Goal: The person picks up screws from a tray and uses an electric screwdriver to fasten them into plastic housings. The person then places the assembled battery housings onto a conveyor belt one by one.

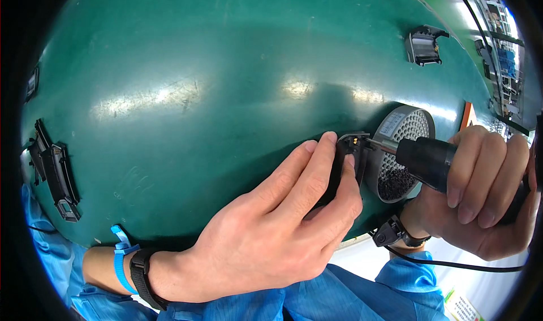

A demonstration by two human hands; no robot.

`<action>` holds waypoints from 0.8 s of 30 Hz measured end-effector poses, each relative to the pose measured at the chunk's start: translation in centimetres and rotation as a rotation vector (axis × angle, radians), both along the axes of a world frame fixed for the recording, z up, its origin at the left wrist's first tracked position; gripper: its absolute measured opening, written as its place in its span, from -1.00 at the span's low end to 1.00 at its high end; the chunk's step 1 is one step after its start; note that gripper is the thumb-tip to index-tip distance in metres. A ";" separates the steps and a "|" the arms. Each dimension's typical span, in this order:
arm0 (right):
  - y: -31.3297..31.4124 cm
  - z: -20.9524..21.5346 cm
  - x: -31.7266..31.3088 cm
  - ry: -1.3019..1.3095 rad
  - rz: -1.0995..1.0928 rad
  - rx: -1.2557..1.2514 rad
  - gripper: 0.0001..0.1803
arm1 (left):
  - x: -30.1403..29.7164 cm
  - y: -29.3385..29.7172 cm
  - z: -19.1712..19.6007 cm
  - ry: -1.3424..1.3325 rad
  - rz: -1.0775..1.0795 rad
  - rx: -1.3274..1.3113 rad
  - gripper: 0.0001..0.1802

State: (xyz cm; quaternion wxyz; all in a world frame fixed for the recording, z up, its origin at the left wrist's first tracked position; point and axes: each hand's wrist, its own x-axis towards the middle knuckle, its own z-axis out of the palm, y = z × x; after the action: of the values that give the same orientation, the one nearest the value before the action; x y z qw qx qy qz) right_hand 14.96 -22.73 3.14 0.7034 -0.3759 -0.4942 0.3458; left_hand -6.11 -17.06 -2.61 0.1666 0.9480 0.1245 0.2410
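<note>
My left hand [283,219] presses a black plastic housing [355,151] against the green table, fingers closed around its sides. Small gold-coloured contacts show near the housing's upper end. In my right hand [489,191] is a black electric screwdriver [425,161], its fingers wrapped round the body. The metal tip lies almost level and meets the housing's upper right edge; whether a screw sits there is too small to tell. Just behind the tip stands a round grey screw tray [428,123] with a perforated plate and a heap of small black screws [396,183] at its near side.
Black plastic parts [59,177] lie at the left side of the green table [215,55], with another dark part [32,84] at its far left rim. A black housing [424,46] rests at the back right. An orange-edged object [468,116] stands beyond the tray.
</note>
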 end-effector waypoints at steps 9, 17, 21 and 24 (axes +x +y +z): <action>-0.5 0.3 0.3 0.011 0.001 0.001 -0.78 | 0.1 0.2 0.4 0.020 -0.010 -0.011 -0.75; -0.7 1.5 1.5 0.035 -0.128 -0.013 -0.75 | 0.1 1.0 1.6 0.087 -0.059 -0.002 -0.64; -1.8 2.9 4.7 0.037 -0.232 0.012 -0.74 | -0.4 1.6 1.6 0.140 -0.102 0.009 -0.53; -1.1 2.9 5.3 0.007 -0.247 -0.027 -0.73 | -0.2 1.8 1.7 0.129 -0.119 -0.026 -0.50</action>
State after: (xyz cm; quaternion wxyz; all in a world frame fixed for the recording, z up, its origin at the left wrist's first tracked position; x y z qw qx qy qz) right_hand 20.22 -23.83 6.01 0.7373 -0.4420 -0.4369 0.2648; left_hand -6.34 -15.24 -0.91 0.1844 0.9651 0.0814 0.1673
